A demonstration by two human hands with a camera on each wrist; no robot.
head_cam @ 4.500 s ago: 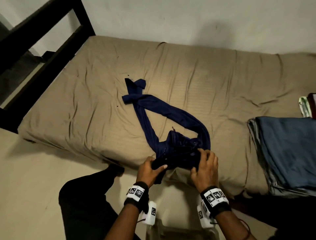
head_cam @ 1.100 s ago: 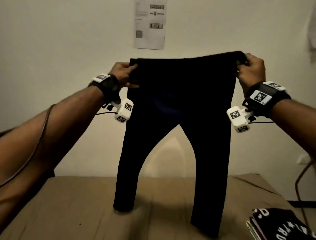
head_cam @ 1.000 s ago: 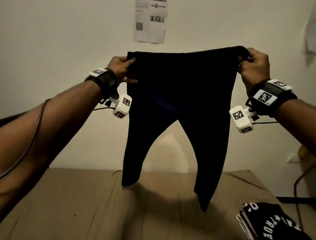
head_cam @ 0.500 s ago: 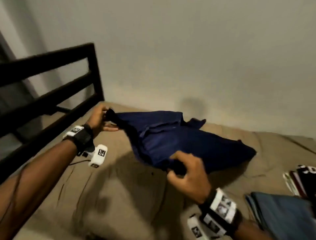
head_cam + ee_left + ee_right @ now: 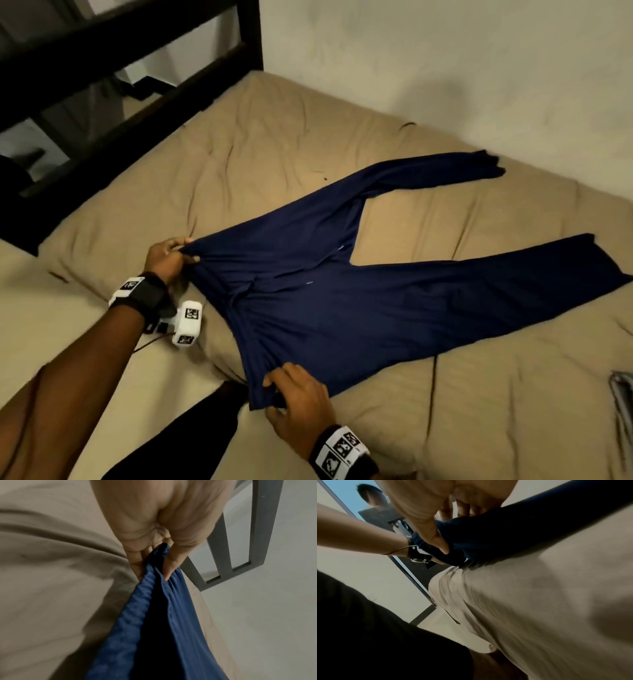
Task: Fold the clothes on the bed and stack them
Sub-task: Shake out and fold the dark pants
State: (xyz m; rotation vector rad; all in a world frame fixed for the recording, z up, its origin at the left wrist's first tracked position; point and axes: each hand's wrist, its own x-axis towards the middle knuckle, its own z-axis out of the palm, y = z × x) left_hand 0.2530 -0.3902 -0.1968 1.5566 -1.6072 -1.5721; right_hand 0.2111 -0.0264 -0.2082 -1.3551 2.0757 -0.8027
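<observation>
Navy blue trousers [image 5: 342, 301] lie spread flat on the tan bed [image 5: 274, 144], legs splayed toward the far right and waistband nearest me. My left hand [image 5: 183, 251] pinches the waistband's far corner between thumb and fingers; the left wrist view shows the ribbed blue trousers [image 5: 154, 615] gripped in that left hand [image 5: 154, 561]. At the bed's front edge my right hand [image 5: 277, 394] grips the near corner of the waistband, and in the right wrist view the thumb of this right hand [image 5: 447, 536] presses over the bunched trousers [image 5: 505, 534].
A dark bed frame [image 5: 120, 68] rises at the left end of the mattress. The edge of a folded grey garment [image 5: 621, 394] shows at the far right. A pale wall runs behind the bed. My dark-clothed leg [image 5: 178, 445] stands against the front edge.
The trousers hung in the air from both hands a second ago; they now lie flat on the bed with legs spread. Both hands came down still holding the waistband corners.
</observation>
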